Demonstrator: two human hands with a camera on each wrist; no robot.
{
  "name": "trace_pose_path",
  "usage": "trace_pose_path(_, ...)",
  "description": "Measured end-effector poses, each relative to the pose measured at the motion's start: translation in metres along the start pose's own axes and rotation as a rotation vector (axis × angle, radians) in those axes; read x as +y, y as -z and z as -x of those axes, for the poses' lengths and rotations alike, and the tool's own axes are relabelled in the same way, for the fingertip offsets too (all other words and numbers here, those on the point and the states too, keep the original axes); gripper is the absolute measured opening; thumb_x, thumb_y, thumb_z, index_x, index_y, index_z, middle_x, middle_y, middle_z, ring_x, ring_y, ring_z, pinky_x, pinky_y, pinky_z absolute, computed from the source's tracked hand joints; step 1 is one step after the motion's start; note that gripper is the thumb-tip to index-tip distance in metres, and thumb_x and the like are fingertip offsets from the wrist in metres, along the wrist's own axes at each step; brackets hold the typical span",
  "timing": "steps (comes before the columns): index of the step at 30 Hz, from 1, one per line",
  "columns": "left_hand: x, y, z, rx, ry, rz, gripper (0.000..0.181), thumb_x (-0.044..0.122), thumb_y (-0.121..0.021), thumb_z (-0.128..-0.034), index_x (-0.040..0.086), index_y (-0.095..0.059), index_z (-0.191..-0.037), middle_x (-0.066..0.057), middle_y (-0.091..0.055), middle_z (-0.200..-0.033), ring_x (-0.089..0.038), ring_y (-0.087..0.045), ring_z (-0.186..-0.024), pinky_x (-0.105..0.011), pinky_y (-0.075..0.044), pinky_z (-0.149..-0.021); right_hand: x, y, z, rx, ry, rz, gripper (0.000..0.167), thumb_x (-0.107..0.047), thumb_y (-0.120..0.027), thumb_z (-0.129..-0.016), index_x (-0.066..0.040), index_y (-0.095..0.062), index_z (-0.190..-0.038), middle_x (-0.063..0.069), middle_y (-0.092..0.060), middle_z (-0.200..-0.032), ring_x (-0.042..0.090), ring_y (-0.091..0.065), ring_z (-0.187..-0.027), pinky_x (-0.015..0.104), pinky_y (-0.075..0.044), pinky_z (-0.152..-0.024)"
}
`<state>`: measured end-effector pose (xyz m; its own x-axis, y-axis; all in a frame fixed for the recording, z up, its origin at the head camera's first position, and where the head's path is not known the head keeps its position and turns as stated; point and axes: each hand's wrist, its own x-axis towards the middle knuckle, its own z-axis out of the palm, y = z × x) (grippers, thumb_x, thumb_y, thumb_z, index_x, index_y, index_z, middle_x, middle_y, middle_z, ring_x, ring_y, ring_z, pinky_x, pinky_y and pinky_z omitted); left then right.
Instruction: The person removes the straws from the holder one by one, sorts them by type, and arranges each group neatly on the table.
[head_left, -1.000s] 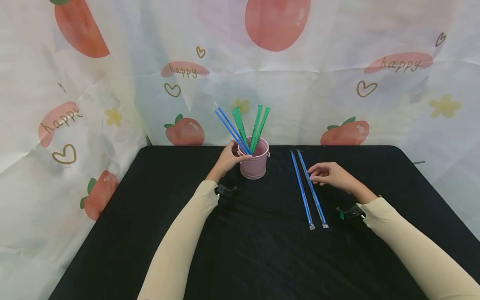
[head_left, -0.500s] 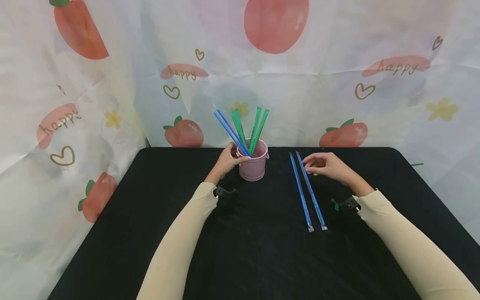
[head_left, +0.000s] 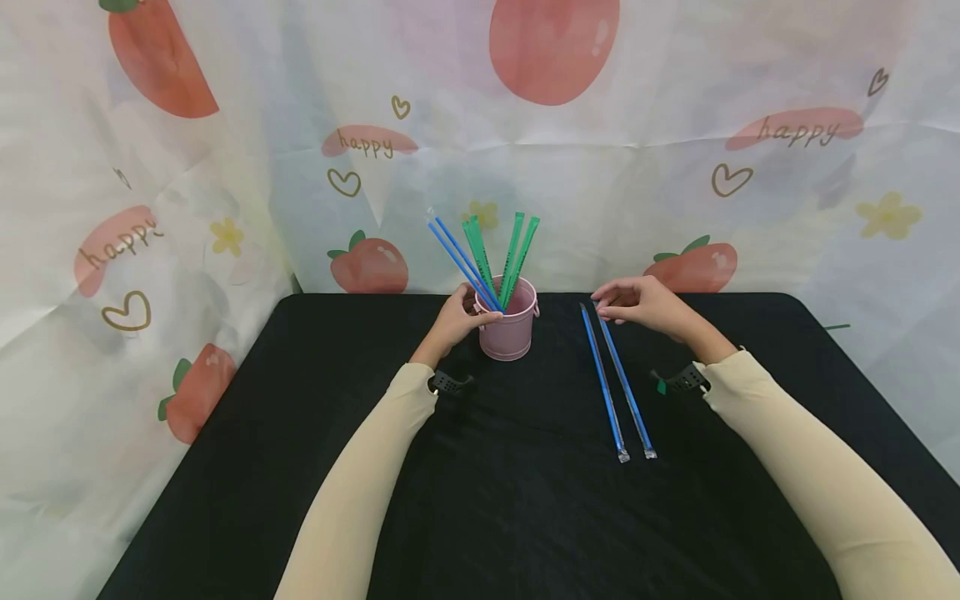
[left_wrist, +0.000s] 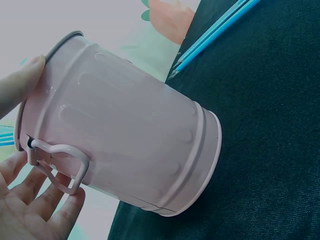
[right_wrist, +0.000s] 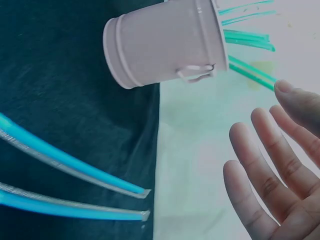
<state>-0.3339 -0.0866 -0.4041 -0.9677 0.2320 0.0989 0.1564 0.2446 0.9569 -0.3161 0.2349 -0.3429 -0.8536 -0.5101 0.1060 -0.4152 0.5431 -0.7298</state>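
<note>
A small pink bucket [head_left: 507, 335] stands upright at the back of the table, with blue wrapped straws [head_left: 462, 260] and green wrapped straws [head_left: 517, 258] leaning out of it. My left hand [head_left: 454, 321] holds it by the left side of its rim. In the left wrist view, the thumb [left_wrist: 25, 85] lies at the rim and the fingers are by the wire handle [left_wrist: 65, 150]. Right of the bucket, two blue wrapped straws [head_left: 602, 375] lie side by side. Over their far ends hovers my right hand [head_left: 648, 308], its fingers [right_wrist: 265, 175] loosely bent and holding nothing.
A black cloth [head_left: 525, 517] covers the table. Right behind the table's far edge hangs a pale curtain [head_left: 585, 200] printed with fruit and hearts. Both wrists carry black straps [head_left: 450, 382].
My right hand has moved away from me and a little left, from beside the middle of the loose straws to their far ends. The left hand has stayed on the bucket.
</note>
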Motion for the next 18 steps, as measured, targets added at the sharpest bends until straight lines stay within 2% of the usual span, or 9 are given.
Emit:
trace_pose_path(4, 0.0, 0.0, 0.001, 0.003, -0.001, 0.002, 0.055, 0.018, -0.072, -0.0829, 0.004, -0.042, -0.126, -0.012, -0.054, -0.11, -0.015, -0.052, -0.09, -0.051, -0.049, -0.09, -0.009, 0.002, -0.009, 0.001, -0.007, 0.003, 0.03, -0.015, -0.062, -0.091, 0.0, -0.061, -0.117, 0.021, -0.066, -0.103, 0.013, -0.067, -0.084, 0.023, -0.055, -0.07)
trace_pose_path(11, 0.001, 0.0, 0.0, -0.002, -0.005, -0.008, 0.055, 0.018, -0.072, -0.0831, 0.005, -0.042, -0.127, -0.011, -0.054, -0.113, -0.014, -0.053, -0.091, -0.044, -0.052, -0.086, -0.022, 0.001, -0.026, 0.01, -0.004, -0.005, 0.032, -0.017, -0.063, -0.09, 0.0, -0.061, -0.117, 0.017, -0.066, -0.1, 0.004, -0.064, -0.076, 0.022, -0.053, -0.068)
trace_pose_path(18, 0.001, -0.001, 0.0, 0.004, 0.005, 0.002, 0.055, 0.017, -0.072, -0.0829, 0.003, -0.041, -0.127, -0.013, -0.054, -0.114, -0.016, -0.053, -0.092, -0.048, -0.05, -0.089, -0.035, -0.005, -0.041, 0.016, 0.01, -0.027, 0.031, -0.017, -0.063, -0.09, 0.0, -0.062, -0.116, 0.019, -0.066, -0.102, 0.01, -0.067, -0.079, 0.023, -0.054, -0.068)
